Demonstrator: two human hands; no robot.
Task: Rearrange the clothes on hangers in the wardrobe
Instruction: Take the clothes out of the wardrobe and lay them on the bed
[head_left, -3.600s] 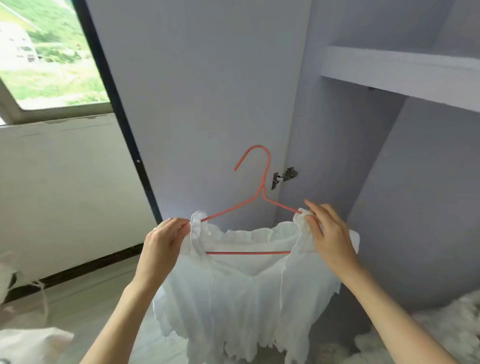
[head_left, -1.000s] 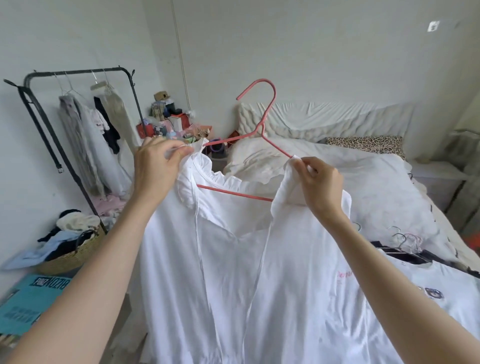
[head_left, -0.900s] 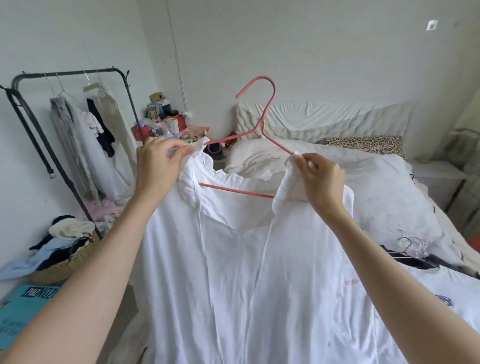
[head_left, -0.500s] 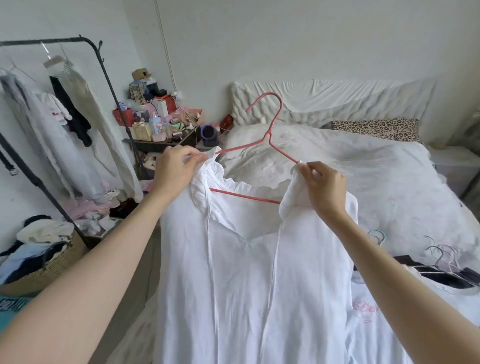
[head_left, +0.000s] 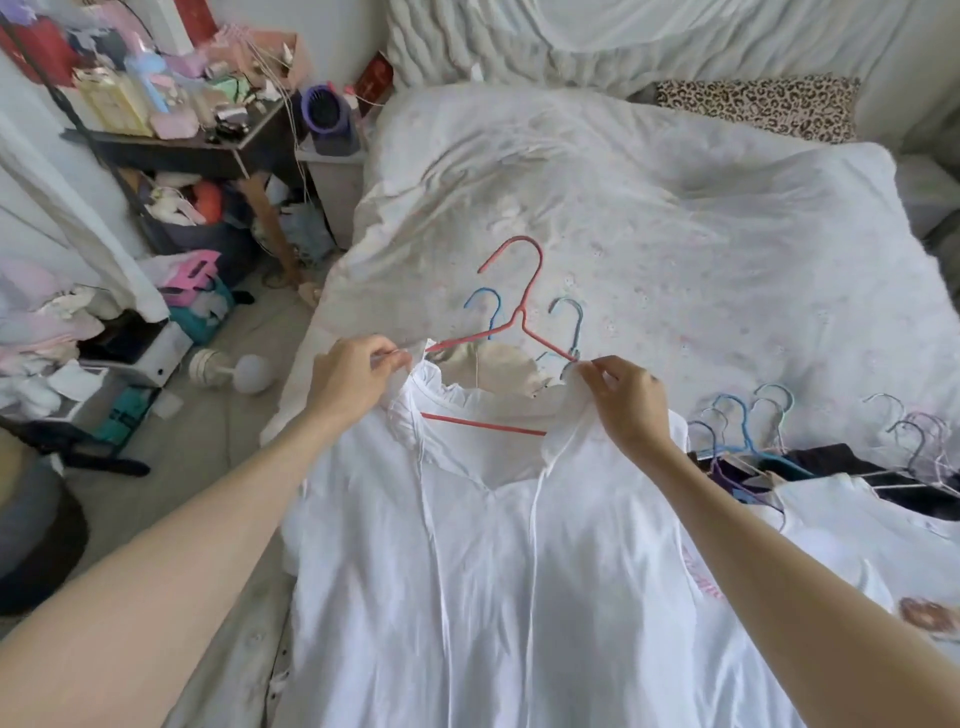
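White bedding covered the bed (head_left: 675, 218) that filled most of the view, with a leopard-print pillow (head_left: 756, 106) near its head and a cluttered counter (head_left: 171, 140) beside it on the left. Over the near edge of the bed hung a white garment (head_left: 493, 571) on a red hanger (head_left: 511, 322), whose hook pointed away from the person and whose bottom bar showed through the open neckline. The left hand (head_left: 353, 379) pinched the garment's ruffled left shoulder where it met the hanger arm, and the right hand (head_left: 631, 400) pinched the right shoulder the same way; both hands were closed on the fabric. Just beyond the neckline lay a beige piece of clothing (head_left: 488, 366) with two blue hanger hooks (head_left: 485, 312) rising from behind it. To the right, a bunch of blue and purple hangers (head_left: 743, 431) lay on the bed with dark clothes, beside another white shirt (head_left: 857, 525).
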